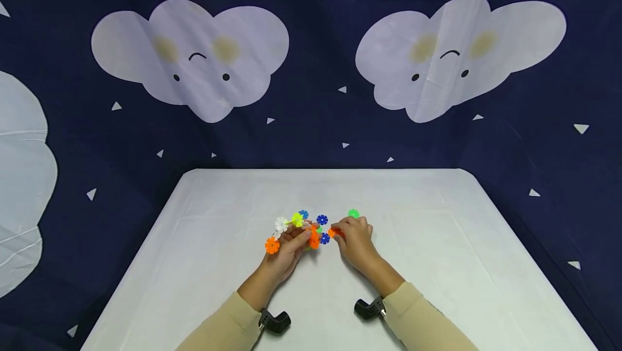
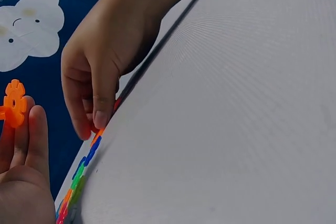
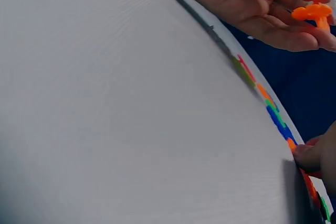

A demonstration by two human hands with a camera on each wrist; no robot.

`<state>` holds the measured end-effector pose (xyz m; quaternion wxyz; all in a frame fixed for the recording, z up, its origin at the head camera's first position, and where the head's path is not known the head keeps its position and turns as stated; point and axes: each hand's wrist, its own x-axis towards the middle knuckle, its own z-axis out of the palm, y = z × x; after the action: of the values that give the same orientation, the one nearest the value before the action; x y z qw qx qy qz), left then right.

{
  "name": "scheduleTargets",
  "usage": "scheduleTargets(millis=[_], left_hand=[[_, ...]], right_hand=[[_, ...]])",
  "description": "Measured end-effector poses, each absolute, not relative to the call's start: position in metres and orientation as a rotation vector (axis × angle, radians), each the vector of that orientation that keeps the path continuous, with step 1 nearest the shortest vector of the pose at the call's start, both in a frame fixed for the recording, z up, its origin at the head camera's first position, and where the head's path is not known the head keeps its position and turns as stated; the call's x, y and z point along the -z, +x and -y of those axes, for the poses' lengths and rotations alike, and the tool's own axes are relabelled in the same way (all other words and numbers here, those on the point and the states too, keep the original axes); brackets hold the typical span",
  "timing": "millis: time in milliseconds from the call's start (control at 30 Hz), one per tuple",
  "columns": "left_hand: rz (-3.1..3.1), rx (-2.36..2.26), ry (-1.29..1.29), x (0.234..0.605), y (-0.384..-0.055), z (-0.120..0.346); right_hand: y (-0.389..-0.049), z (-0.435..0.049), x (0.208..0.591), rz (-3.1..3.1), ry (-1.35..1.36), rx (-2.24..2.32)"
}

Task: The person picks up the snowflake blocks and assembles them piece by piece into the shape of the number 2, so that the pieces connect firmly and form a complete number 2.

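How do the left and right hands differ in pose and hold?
The left hand is turned palm up, while the right hand is turned back-up with its fingers pointing down. The left hand holds an orange flower-shaped disc raised off the table; the right hand pinches an orange piece, mostly hidden by its fingers, down at the table surface. Both grip something orange.
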<state>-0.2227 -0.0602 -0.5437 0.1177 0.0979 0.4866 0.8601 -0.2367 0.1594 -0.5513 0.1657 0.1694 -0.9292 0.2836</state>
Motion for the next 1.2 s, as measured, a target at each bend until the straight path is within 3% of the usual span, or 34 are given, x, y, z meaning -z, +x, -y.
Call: scheduleTargets(millis=[400,667,1200], left_hand=[[-1.411,-2.505,0.345,0.545,-0.223,0.063],[-1.45,-2.561,0.327,0.543,-0.224,0.063],[-1.368,-2.65,0.292,0.544,-0.227,0.065]], right_hand=[[-0.228,-0.167,0.541,2.478,0.353,-1.331],[-0.217,-0.163,0.537,2.318,0.504,-1.977],[-0.193,-0.131,0.536,2.084,0.521,-2.62]])
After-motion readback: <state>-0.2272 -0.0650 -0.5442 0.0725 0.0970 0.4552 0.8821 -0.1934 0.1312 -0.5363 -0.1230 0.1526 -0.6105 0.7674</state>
